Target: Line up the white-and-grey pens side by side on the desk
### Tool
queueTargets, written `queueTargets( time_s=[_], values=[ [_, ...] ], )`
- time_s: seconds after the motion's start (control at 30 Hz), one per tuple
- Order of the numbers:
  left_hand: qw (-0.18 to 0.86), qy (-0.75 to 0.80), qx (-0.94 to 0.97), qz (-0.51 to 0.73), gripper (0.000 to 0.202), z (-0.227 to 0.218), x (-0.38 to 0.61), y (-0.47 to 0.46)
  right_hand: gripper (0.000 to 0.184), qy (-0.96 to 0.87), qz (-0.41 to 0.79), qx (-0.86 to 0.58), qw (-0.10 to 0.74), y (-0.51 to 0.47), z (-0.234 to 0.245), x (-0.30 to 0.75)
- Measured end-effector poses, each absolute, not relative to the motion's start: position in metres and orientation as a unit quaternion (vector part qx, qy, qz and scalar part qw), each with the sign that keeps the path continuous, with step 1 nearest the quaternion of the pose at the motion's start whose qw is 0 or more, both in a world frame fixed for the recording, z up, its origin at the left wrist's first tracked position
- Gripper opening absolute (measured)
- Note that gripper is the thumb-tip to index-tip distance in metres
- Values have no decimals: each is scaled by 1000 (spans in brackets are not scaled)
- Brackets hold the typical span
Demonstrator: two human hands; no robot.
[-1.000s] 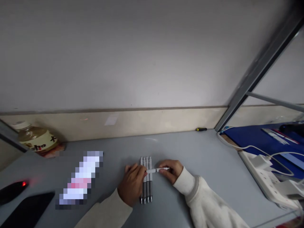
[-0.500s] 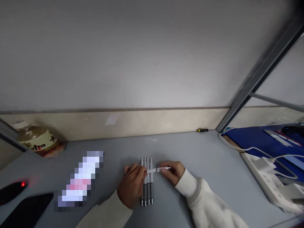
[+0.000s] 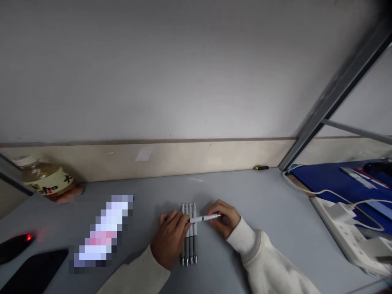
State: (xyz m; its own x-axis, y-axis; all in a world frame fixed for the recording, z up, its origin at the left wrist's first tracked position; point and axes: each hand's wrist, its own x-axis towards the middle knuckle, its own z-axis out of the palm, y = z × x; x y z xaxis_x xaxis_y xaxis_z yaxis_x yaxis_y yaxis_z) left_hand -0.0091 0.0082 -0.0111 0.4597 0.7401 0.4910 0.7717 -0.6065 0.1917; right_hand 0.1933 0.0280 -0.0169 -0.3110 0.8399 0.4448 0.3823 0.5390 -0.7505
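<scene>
My left hand is closed on one end of a white pen, which its fingers partly hide. The pen lies nearly level, pointing right, above a row of several white pens with grey grips. Those pens lie side by side on the desk, metal tips toward me, and my left hand covers part of the leftmost ones. My right hand pinches the other end of the held pen between thumb and fingers, just right of the row.
On the left are a blurred-out bright phone-like object, a bottle, a dark mouse with a red light and a black flat object. A power strip with cables stands right. A yellow-black screwdriver lies by the wall.
My right hand's fingers have shifted slightly, lifting and opening a little around the pen's end. The left hand and the row of pens stay in place.
</scene>
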Motion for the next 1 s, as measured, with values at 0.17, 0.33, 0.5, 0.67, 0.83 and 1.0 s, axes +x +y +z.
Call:
queueTargets(
  time_s=[0.17,0.33,0.5,0.67,0.83,1.0],
  values=[
    [48,-434,-858,-271,38,-12,-9,8,31,-756,301,-427,395,28,-20,192],
    [51,-429,-861,-269,38,-13,-9,8,31,-773,259,-382,436,27,-20,192],
    [59,-427,-861,-271,41,-12,-10,8,32,-776,270,-393,413,28,-21,193],
    [54,-427,-860,-275,43,-10,-9,8,21,-800,235,-348,429,28,-12,192],
    [56,-423,-861,-275,43,-9,-8,7,14,-810,218,-336,428,28,-12,192],
    [58,-411,-864,-285,38,-9,-10,7,6,-833,152,-334,414,32,-14,198]
  ],
)
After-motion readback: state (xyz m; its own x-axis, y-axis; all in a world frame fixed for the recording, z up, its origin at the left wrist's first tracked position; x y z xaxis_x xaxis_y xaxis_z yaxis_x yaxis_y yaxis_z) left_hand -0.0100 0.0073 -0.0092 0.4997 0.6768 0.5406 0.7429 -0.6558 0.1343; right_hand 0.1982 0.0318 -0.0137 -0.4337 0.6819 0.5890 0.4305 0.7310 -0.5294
